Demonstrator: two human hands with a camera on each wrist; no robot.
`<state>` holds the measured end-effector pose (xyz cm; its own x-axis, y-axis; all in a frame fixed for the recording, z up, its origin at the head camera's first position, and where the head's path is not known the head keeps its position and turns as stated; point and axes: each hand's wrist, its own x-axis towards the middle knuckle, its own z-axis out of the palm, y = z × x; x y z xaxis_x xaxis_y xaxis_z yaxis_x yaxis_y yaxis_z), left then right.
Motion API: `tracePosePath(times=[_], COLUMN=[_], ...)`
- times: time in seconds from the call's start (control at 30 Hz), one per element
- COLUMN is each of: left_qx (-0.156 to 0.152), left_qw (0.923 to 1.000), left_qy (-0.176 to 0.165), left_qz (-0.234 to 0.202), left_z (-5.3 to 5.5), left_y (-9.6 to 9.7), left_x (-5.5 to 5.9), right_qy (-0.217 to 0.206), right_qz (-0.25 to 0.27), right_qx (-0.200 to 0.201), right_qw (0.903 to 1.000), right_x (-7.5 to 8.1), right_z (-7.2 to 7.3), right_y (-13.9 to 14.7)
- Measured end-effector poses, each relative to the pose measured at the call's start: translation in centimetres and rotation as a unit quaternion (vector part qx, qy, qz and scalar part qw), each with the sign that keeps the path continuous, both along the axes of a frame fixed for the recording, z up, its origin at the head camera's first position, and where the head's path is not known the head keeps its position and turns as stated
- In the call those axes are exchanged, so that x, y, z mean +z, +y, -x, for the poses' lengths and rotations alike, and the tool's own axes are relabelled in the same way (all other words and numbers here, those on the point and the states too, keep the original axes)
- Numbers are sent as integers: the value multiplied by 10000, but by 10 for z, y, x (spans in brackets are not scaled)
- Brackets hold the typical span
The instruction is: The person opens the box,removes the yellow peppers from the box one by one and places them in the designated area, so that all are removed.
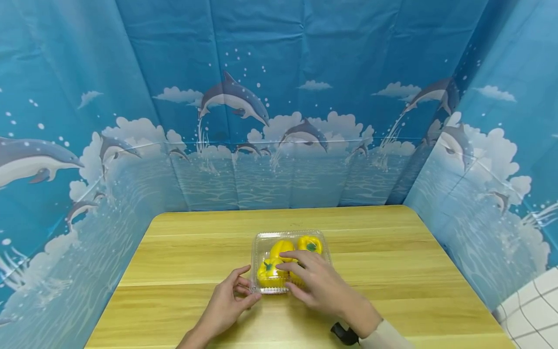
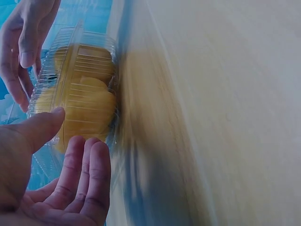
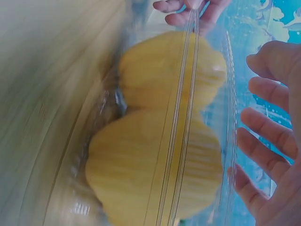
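A clear plastic clamshell box (image 1: 255, 257) with its lid down sits on the wooden table. Inside lie several yellow bell peppers (image 1: 271, 277) with green stems. My left hand (image 1: 228, 300) is at the box's front left corner. Its thumb (image 2: 47, 126) touches the rim, while the other fingers (image 2: 96, 179) extend loosely beside the wall. Over the right part of the lid hovers my right hand (image 1: 320, 283), fingers spread. In the right wrist view those fingers (image 3: 265, 129) lie close to the lid; whether they touch it is hard to tell.
The light wooden tabletop (image 1: 183, 252) reaches back to a blue curtain (image 1: 279, 179) printed with dolphins, which also hangs along both sides. By the right wrist there is a black strap-like piece (image 1: 344, 334). White tiled flooring (image 1: 532, 310) shows at the lower right.
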<state>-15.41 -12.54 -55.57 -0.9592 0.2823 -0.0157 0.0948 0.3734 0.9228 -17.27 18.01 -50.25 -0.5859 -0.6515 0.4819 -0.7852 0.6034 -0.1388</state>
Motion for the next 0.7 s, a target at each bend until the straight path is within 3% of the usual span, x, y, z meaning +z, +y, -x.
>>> tracePosePath(times=[0.23, 0.43, 0.7], left_qx=[-46, -15, -82], left_qw=[9989, 9958, 9935], left_qy=[-194, -473, -660], left_qz=[-414, -784, -922], left_z=[-1, 0, -2], left_y=[-1, -2, -3], left_x=[3, 2, 3], right_qy=[110, -59, -183], right_qz=[-13, -141, -173], right_qx=[235, 341, 459], right_qw=[9997, 9993, 9986], right_x=[-1, -4, -10], right_z=[-1, -2, -3], right_y=[-14, -24, -32])
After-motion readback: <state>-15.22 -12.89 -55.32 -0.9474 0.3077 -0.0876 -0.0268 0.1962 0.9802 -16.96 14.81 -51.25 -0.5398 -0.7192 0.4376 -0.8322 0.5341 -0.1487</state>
